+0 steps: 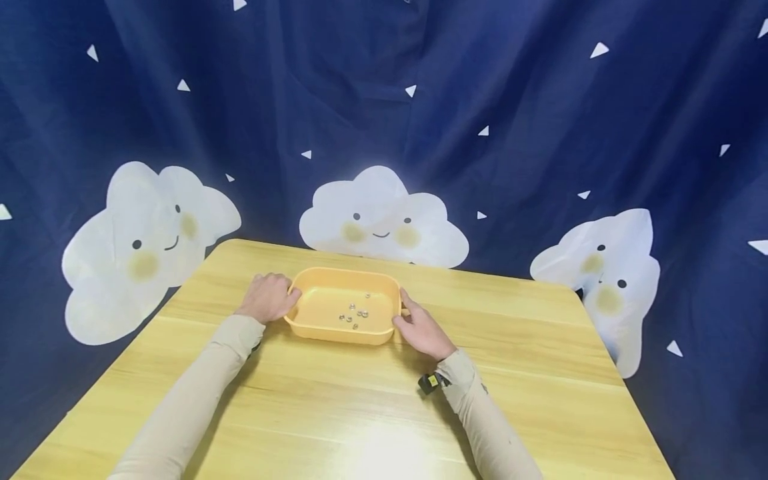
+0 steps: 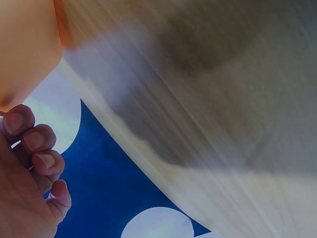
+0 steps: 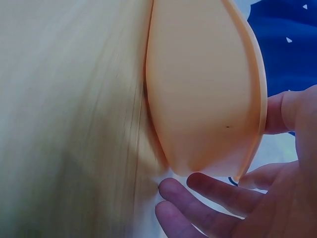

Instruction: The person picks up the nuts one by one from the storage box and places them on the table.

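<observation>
A shallow yellow plastic tub (image 1: 318,307) with rounded corners sits toward the far side of the table. Several small shiny metal pieces (image 1: 365,314) lie scattered on its floor, mostly right of the middle; their exact kind is too small to make out. My left hand (image 1: 267,297) grips the tub's left end, thumb over the rim and fingers (image 2: 34,141) curled at the outside. At the opposite end my right hand (image 1: 422,330) holds the rim, its thumb (image 3: 280,113) hooked over the edge and the other fingers spread below the end wall.
The wood-grain table (image 1: 336,400) has rounded far corners, with its back edge a little beyond the tub. Behind it hangs a dark blue curtain (image 1: 360,120) printed with white clouds and triangles. A small black device (image 1: 429,383) is strapped at the right wrist.
</observation>
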Demonstrator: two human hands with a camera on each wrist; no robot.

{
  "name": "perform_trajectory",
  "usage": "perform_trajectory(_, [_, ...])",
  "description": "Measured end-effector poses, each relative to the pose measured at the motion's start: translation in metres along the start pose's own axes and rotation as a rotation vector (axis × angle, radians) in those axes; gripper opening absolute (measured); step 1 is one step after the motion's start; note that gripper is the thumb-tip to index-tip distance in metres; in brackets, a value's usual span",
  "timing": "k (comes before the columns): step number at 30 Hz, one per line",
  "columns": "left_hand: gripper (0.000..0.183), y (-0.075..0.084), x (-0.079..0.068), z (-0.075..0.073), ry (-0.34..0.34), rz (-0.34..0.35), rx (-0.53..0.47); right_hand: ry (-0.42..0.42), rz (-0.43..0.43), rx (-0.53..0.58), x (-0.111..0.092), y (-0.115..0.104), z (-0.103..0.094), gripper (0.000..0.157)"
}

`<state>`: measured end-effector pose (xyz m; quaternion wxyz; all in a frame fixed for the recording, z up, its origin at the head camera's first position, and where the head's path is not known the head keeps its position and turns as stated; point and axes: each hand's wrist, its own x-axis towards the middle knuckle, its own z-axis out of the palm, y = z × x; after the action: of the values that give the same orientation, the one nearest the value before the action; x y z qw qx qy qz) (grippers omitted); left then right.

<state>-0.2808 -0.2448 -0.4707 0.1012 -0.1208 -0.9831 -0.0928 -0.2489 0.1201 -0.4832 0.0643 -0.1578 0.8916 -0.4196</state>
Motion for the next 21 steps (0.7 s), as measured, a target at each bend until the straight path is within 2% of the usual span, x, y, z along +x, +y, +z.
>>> perform_trajectory(13, [0.038, -0.0009, 0.0005, 0.0027, 0.008, 0.028, 0.009, -0.016, 0.006, 0.021, -0.0023, -0.0041, -0.0023, 0.075])
perform_trajectory(21, [0.039, 0.0037, 0.0031, -0.0012, -0.021, 0.021, 0.022, -0.019, 0.023, 0.025, -0.0037, -0.0054, -0.0049, 0.076])
